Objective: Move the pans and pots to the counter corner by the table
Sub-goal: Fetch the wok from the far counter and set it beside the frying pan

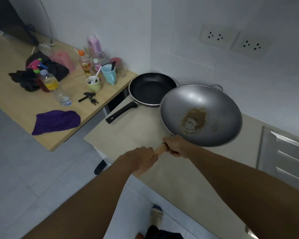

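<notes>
A large grey wok (201, 116) with brown residue in its bottom hangs tilted over the beige counter (128, 130). Its wooden handle (160, 150) points toward me. My right hand (177, 146) grips the handle close to the wok's rim, and my left hand (142, 160) grips the handle's end. A black frying pan (151, 87) with a black handle lies in the counter corner by the wall, right beside the wooden table (24, 107). The wok's rim overlaps the frying pan's near right edge.
The table holds bottles, a blue cup (109, 73), a green bowl (93, 83), keys (89, 98), dark cloths and a purple cloth (56, 121). A steel sink drainer (286, 152) lies at the right. Two wall sockets (231, 39) sit above the counter.
</notes>
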`<state>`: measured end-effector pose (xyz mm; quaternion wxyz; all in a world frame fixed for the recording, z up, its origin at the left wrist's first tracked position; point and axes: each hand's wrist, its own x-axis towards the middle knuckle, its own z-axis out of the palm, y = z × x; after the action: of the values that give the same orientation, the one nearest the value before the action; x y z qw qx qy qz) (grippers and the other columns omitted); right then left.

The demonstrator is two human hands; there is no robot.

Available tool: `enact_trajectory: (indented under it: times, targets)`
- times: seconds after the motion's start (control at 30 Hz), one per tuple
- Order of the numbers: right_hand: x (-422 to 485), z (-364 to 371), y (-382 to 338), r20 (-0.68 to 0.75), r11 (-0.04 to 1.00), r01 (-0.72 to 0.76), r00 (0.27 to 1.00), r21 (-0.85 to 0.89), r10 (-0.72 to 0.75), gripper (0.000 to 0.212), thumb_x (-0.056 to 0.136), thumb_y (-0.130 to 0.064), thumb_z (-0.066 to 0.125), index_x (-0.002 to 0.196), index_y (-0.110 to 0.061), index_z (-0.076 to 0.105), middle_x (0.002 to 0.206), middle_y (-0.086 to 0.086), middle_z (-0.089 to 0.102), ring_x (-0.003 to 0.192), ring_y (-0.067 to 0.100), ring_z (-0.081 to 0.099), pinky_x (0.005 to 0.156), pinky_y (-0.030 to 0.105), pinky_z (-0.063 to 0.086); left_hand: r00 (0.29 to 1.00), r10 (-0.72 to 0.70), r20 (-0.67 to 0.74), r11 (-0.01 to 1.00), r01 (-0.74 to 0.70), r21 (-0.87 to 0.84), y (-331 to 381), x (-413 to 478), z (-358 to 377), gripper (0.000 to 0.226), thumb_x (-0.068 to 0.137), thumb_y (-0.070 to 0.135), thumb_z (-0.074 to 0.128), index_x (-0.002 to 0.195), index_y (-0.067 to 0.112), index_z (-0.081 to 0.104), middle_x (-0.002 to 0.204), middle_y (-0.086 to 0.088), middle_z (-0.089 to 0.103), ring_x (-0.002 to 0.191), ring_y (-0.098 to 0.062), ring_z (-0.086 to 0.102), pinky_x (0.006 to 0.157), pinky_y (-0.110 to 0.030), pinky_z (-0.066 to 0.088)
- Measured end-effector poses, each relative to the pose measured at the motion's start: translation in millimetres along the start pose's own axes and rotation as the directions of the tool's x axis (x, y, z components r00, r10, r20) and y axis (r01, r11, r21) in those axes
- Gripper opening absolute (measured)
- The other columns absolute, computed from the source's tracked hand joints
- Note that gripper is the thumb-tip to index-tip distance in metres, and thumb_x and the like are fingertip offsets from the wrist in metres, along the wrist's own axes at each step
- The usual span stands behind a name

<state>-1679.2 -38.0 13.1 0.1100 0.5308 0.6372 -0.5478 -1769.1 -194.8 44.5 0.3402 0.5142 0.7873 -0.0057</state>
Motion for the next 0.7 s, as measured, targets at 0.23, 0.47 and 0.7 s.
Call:
enact_trajectory:
  times: [0.23, 0.47, 0.7]
  targets:
    - [16, -9, -41, 0.074, 0.97, 0.023, 0.997, -0.243, -0.005, 0.041, 0.101, -0.049, 0.045, 0.124, -0.015, 0.048, 0.086, 0.007, 0.073, 0.06, 0.017, 0.067, 0.045, 0.021, 0.039, 1.0, 0.023, -0.01, 0.962, -0.019, 0.272, -44, 18, -46, 0.047, 0.106, 0.046, 0.023, 0.123, 0.009, 0.046, 0.111, -0.014, 0.063, 0.087, -0.026, 0.06, 0.072, -0.036, 0.041]
    - [51, -22, -74, 0.018, 0.64, 0.352, 0.884, -0.683, -0.467, 0.021, 0.09, -0.018, 0.058, 0.071, -0.017, 0.048, 0.074, 0.0, 0.053, 0.072, 0.022, 0.058, 0.062, 0.029, 0.044, 0.993, 0.035, -0.112, 0.842, 0.031, 0.538, -72, 48, -96, 0.042, 0.107, 0.042, 0.021, 0.126, 0.013, 0.044, 0.12, -0.009, 0.057, 0.101, -0.025, 0.059, 0.08, -0.037, 0.043]
    - [76, -21, -85, 0.09, 0.534, 0.509, 0.775, -0.675, -0.625, 0.035, 0.089, -0.016, 0.066, 0.124, -0.015, 0.064, 0.121, 0.009, 0.053, 0.105, 0.029, 0.059, 0.089, 0.04, 0.05, 0.978, 0.144, -0.154, 0.756, -0.009, 0.654, -99, 83, -129, 0.039, 0.107, 0.039, 0.024, 0.128, 0.013, 0.044, 0.123, -0.007, 0.053, 0.103, -0.023, 0.056, 0.085, -0.035, 0.043]
